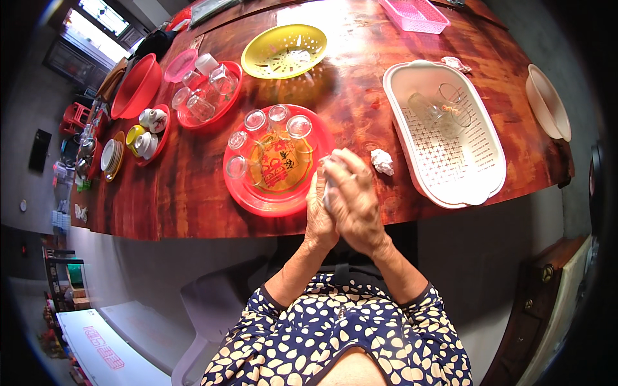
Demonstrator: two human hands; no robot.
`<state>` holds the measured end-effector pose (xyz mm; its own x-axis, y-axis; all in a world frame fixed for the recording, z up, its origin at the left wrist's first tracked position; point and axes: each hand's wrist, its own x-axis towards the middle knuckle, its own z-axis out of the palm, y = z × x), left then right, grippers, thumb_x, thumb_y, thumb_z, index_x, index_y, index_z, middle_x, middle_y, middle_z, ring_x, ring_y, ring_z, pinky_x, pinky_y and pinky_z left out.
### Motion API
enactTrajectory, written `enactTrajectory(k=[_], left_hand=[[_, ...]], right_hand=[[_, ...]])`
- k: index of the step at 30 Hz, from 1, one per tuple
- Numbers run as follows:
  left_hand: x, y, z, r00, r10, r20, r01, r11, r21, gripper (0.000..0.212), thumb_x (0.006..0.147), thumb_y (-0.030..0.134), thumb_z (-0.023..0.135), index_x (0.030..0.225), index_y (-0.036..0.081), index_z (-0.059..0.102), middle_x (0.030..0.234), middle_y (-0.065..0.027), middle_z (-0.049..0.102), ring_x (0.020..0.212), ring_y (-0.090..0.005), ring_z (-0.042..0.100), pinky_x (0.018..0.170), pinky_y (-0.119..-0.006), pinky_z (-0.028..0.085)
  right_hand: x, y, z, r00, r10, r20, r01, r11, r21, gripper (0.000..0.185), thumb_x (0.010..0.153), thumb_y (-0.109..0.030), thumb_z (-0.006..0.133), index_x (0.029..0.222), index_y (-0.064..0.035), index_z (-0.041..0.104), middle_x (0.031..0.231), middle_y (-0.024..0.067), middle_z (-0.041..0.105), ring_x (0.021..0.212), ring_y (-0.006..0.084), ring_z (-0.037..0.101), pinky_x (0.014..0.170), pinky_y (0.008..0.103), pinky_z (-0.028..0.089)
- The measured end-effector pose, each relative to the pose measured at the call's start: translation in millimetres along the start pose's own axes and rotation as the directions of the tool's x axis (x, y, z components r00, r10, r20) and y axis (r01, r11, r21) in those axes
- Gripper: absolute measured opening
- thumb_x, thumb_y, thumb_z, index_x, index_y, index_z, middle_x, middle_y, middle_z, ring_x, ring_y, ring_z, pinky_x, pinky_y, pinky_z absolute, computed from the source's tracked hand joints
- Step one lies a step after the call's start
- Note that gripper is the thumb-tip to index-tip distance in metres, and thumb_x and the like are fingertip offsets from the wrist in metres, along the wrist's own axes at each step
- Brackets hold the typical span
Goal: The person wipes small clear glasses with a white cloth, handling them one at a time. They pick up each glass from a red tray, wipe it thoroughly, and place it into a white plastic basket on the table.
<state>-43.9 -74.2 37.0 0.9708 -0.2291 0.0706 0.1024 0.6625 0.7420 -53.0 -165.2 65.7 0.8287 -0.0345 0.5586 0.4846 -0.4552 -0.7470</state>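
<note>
My left hand (319, 214) and my right hand (356, 205) are pressed together over the table's front edge, palms facing. Between them is a white tissue or cloth (328, 195), mostly covered by my fingers; whether it wraps something else cannot be seen. Just left of my hands lies a round red plastic tray (241, 195) with a printed gold centre. Several clear drinking glasses (299, 126) stand upside down along its far and left sides. A crumpled white tissue (382, 161) rests on the table right of my right hand.
Right stands a white draining basket (425, 166) holding clear glasses (451, 108). Beyond the tray is a yellow colander (285, 67); leftward are a red tray (193, 123) of glasses, cups (145, 144) and stacked plates (112, 157). A grey chair (212, 299) stands below the table (193, 207).
</note>
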Motion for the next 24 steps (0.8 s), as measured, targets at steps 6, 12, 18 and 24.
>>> enactTrajectory(k=[6, 12, 18, 24], left_hand=[[-5, 7, -2, 0.999, 0.038, 0.008, -0.038, 0.999, -0.031, 0.034, 0.104, 0.027, 0.033, 0.127, 0.005, 0.042, 0.124, -0.0075, 0.051, 0.115, -0.0162, 0.05, 0.1, -0.03, 0.041], [6, 2, -9, 0.962, -0.228, -0.15, 0.215, 0.972, -0.1, 0.051, 0.101, 0.043, 0.034, 0.141, 0.012, 0.034, 0.134, -0.0061, 0.05, 0.121, -0.0189, 0.049, 0.102, -0.036, 0.041], [-1, 11, -14, 0.871, -0.488, -0.054, 0.481, 0.871, -0.097, 0.054, 0.097, 0.056, 0.032, 0.137, 0.021, 0.037, 0.126, -0.0073, 0.056, 0.109, -0.0221, 0.057, 0.087, -0.047, 0.049], [4, -3, -30, 0.927, -0.371, 0.055, 0.339, 0.764, -0.55, 0.048, 0.099, 0.049, 0.035, 0.127, 0.013, 0.048, 0.12, -0.0069, 0.058, 0.106, -0.0202, 0.058, 0.091, -0.04, 0.049]], right_hand=[[-7, -11, -2, 0.988, -0.137, 0.074, 0.146, 0.981, -0.131, 0.038, 0.091, -0.007, 0.052, 0.127, 0.0071, 0.049, 0.134, 0.0218, 0.043, 0.126, 0.0382, 0.042, 0.106, 0.0427, 0.035], [15, 8, 6, 0.987, 0.129, -0.091, -0.12, 0.988, 0.093, 0.03, 0.096, -0.012, 0.047, 0.121, 0.0035, 0.054, 0.124, 0.0203, 0.049, 0.114, 0.0317, 0.05, 0.098, 0.0367, 0.041], [15, 53, 12, 0.822, 0.568, 0.042, -0.512, 0.705, 0.491, 0.026, 0.095, -0.018, 0.054, 0.114, -0.002, 0.061, 0.103, 0.013, 0.052, 0.095, 0.0201, 0.055, 0.083, 0.0306, 0.045], [-12, 16, 8, 0.964, 0.239, -0.113, -0.229, 0.969, 0.094, 0.031, 0.091, -0.009, 0.057, 0.119, 0.0015, 0.057, 0.112, 0.0139, 0.056, 0.101, 0.023, 0.056, 0.088, 0.033, 0.046]])
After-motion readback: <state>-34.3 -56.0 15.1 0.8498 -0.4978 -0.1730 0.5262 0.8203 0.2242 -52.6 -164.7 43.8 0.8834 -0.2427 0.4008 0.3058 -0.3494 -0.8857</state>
